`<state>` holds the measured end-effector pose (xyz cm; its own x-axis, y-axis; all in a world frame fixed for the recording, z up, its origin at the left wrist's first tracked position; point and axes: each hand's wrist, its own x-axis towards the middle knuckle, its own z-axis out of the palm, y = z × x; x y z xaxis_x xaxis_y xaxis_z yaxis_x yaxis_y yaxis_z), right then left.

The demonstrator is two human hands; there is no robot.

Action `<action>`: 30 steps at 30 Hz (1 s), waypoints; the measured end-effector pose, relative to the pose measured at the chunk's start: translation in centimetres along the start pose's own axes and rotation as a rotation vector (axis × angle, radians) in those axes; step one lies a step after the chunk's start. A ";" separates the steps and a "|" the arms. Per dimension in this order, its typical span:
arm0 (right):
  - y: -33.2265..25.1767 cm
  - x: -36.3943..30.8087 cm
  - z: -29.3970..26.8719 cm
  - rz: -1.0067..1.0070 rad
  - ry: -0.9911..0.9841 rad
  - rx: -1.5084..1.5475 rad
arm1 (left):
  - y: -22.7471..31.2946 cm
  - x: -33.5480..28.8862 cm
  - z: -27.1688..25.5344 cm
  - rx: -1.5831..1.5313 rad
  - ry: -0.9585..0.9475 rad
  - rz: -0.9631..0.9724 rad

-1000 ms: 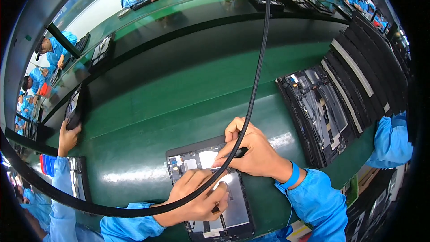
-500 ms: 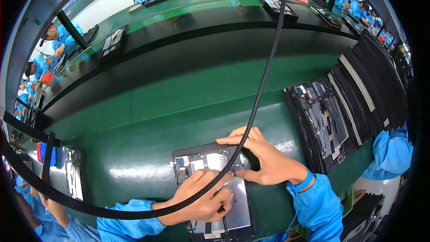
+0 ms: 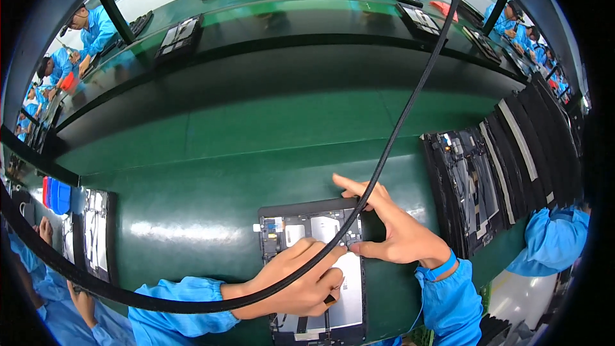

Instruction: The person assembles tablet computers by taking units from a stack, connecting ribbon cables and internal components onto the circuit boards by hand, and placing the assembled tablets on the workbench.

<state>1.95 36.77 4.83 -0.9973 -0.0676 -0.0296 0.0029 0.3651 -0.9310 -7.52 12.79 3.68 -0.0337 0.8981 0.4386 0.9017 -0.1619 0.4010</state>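
Note:
An opened tablet (image 3: pixel 307 234), its back cover off and its inner parts and a pale panel showing, lies on the green table (image 3: pixel 211 173) in front of me. My left hand (image 3: pixel 301 282) rests on the tablet's middle with its fingers curled, and a small dark piece (image 3: pixel 329 299) shows between its fingertips. My right hand (image 3: pixel 394 230) is at the tablet's upper right corner. Its fingers are spread, the index finger stretched out over the top edge and the thumb pressing on the right edge. Both forearms wear blue sleeves.
A thick black cable (image 3: pixel 397 128) hangs in an arc across the view, in front of both hands. Opened tablets (image 3: pixel 467 186) and black panels (image 3: pixel 538 141) are lined up at the right beside a co-worker's blue sleeve (image 3: pixel 551 243). Another tablet (image 3: pixel 96 230) lies at the left. People in blue work along the far table.
My right hand has moved from the tablet's middle to its upper right corner and spread its fingers. The left hand stays on the tablet. My view has dropped lower and closer.

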 end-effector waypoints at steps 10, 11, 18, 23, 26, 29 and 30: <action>0.5 0.0 -0.2 0.063 -0.029 0.048 | -0.4 -0.8 0.8 0.030 -0.005 0.041; 0.4 0.0 -0.1 0.066 -0.033 0.045 | -0.5 -0.8 0.7 0.034 -0.011 0.047; -0.4 0.2 0.4 0.093 -0.022 -0.002 | -0.5 -0.8 0.8 0.095 0.021 0.077; -0.5 0.0 0.6 0.109 -0.011 0.065 | -0.3 -0.6 0.5 0.041 0.048 0.058; -0.3 -0.1 0.6 0.119 0.034 0.053 | -0.7 0.0 0.0 -0.058 0.103 0.020; 1.1 -0.5 0.4 0.048 0.048 0.024 | -2.1 -0.2 -1.5 -0.220 0.154 -0.059; 1.6 -0.7 0.4 0.038 0.111 0.124 | -2.8 -0.8 -1.6 -0.260 0.254 -0.066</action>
<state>2.69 37.07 3.26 -0.9983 0.0492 -0.0320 0.0432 0.2471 -0.9680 -10.69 11.84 3.54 -0.2235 0.7849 0.5779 0.7552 -0.2353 0.6117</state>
